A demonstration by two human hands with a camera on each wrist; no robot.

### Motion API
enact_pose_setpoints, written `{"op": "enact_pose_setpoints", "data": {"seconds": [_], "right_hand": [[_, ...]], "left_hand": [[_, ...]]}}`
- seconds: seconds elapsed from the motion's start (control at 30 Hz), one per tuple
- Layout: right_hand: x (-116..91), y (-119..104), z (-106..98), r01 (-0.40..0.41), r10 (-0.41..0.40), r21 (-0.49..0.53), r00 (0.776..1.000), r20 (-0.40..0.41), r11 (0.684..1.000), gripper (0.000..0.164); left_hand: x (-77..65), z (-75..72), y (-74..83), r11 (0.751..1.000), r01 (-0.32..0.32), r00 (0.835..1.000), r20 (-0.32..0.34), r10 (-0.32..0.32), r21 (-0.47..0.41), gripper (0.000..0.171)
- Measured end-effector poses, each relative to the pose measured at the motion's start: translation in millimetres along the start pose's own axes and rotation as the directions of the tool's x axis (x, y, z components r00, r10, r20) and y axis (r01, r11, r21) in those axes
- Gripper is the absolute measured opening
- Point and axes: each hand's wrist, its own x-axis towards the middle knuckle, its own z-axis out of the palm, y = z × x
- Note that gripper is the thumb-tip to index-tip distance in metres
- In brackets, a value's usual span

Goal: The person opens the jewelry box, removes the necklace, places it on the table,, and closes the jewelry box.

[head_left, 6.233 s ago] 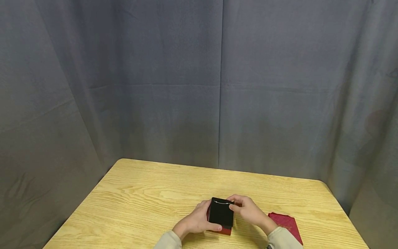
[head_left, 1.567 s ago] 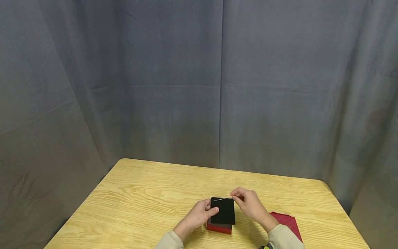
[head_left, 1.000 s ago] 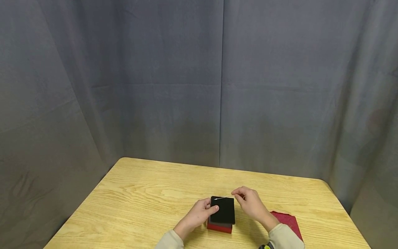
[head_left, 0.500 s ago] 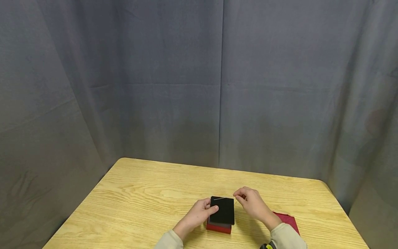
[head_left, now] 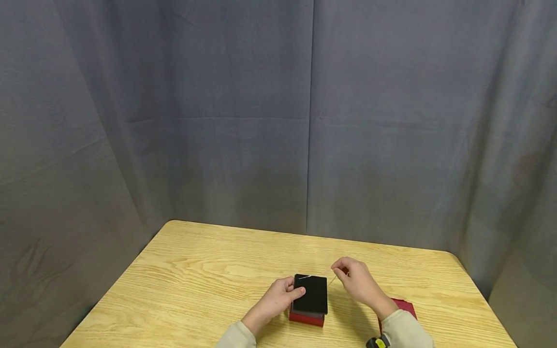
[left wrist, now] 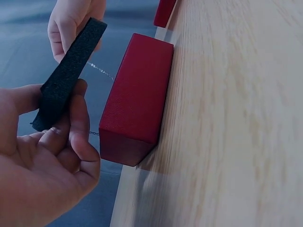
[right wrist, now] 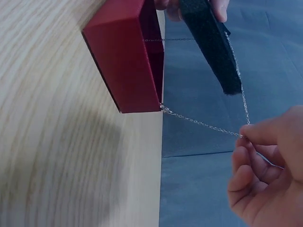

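My left hand (head_left: pixel 275 300) grips a black foam pad (head_left: pixel 314 297), thumb on its top face and fingers beneath. The pad is held tilted above an open red box (left wrist: pixel 137 90) that stands on the table. A fine silver chain (right wrist: pixel 203 124) runs along the pad's far edge, past its corner, to my right hand (right wrist: pixel 270 161). Thumb and forefinger of that hand pinch the chain to the right of the pad. From there another stretch of chain leads back to the box's rim. Another strand crosses between the box and the underside of the pad.
A dark red lid-like piece (head_left: pixel 404 307) lies on the wooden table (head_left: pixel 217 270) at the right, partly hidden under the right forearm. Grey curtains (head_left: pixel 243 145) hang behind the table and at both sides.
The left hand has shifted from box and pad together to the pad alone. The right hand has left the pad's edge and moved right and slightly away, drawing the chain out with it.
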Motion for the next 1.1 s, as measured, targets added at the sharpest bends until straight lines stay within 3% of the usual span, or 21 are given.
{"op": "enact_pose_setpoints", "data": {"seconds": [0.33, 0.5, 0.67, 1.1], "right_hand": [[1, 2, -10, 0.006, -0.007, -0.029, 1.0, -0.023, 1.0, 0.007], [0, 4, -14, 0.01, -0.011, -0.041, 0.999, -0.037, 0.999, 0.006], [1, 6, -19, 0.004, -0.006, -0.041, 0.999, -0.046, 0.999, 0.005], [3, 14, -31, -0.028, 0.026, -0.05, 0.999, -0.043, 0.998, 0.007]], "left_hand": [[-1.7, -0.2, -2.2, 1.0, -0.024, 1.0, 0.0, 0.024, -0.001, 0.016], [-1.3, -0.4, -2.3, 0.998, -0.007, 1.0, -0.022, 0.008, 0.056, 0.032], [-1.0, 0.0, -3.0, 0.998, -0.002, 1.0, -0.025, 0.004, 0.058, 0.034], [-1.2, 0.1, -1.0, 1.0, -0.001, 1.0, -0.013, 0.001, 0.022, 0.025]]}}
